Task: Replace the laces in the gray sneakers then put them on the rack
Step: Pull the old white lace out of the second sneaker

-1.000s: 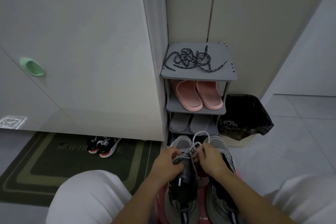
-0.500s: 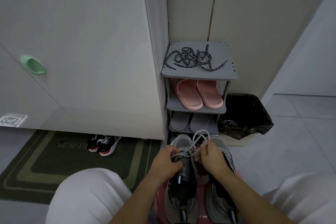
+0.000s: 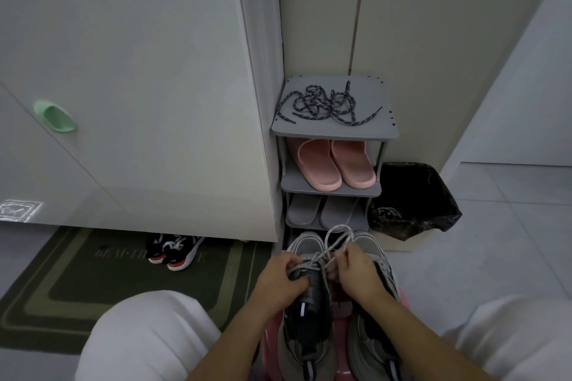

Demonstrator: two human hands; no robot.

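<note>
Gray sneakers (image 3: 370,245): side by side at 6 o'clock of frame, toes pointing to 12, sitting on pink surface (image 3: 340,309) between white-clad knees. Not on rack yet.
Left sneaker (image 3: 305,244): light gray lace (image 3: 322,254) threaded at the top eyelets, loose loop arching toward 12 over the gap between the toes.
Left hand (image 3: 278,280): fingers curled, pinching one lace strand at 9 o'clock side of the tongue.
Right hand (image 3: 356,272): fingers curled, pinching the other strand at 3 o'clock side, over the gap between the shoes.
Rack (image 3: 334,130): gray, tiered, at 12 o'clock just beyond the toes. Top shelf carrying dark speckled laces (image 3: 325,105) in a tangle. Next shelf down: pink slippers (image 3: 334,164). Below that: gray slippers (image 3: 322,210).
Bin with black bag (image 3: 414,195) at 3 o'clock of rack, touching or nearly so.
Black-and-red sneakers (image 3: 173,252) at 9 o'clock on green mat (image 3: 77,272), partly under white cabinet (image 3: 139,71).
</note>
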